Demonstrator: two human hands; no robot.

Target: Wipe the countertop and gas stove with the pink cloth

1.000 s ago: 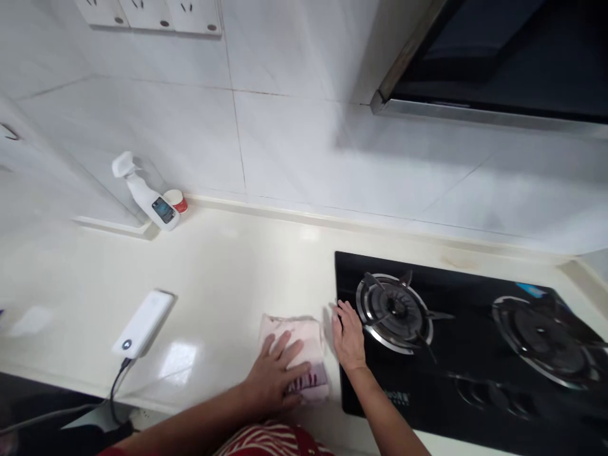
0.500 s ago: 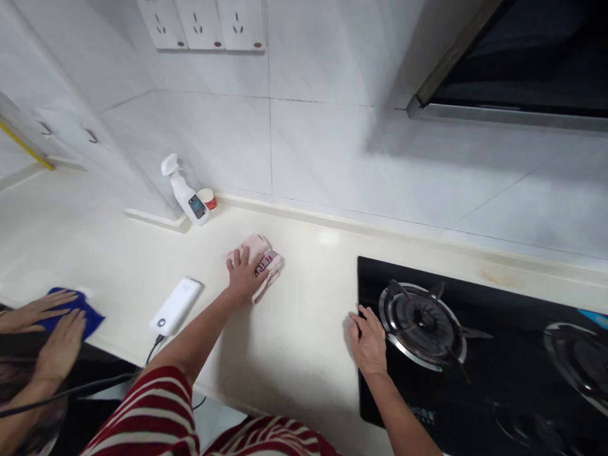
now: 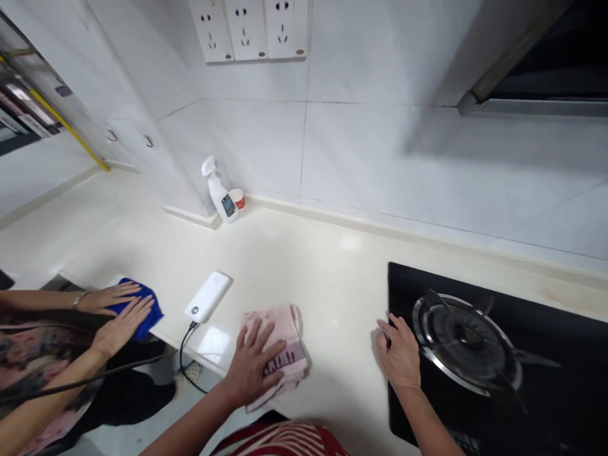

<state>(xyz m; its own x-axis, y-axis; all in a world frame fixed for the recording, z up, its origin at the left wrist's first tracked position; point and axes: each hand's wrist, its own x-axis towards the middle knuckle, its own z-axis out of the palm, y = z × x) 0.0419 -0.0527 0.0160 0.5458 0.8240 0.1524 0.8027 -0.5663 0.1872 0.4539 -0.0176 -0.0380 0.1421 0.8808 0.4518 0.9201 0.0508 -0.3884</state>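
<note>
on the pale countertop, your left hand spreads wide over the pink cloth, near the front edge; your right hand, loosely curled, seemingly empty, rests at the edge of the hob. wiping seems in hand; the next stroke likely calls for even pressure.

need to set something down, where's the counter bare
Bare counter lies between the pink towel and gas hob, and behind the towel toward the tiled wall. Crowded: front left, a co-worker's hands on a blue cloth near the power bank; the wall corner, spray bottle and paper cup; the hob's left edge, the right hand.
</note>
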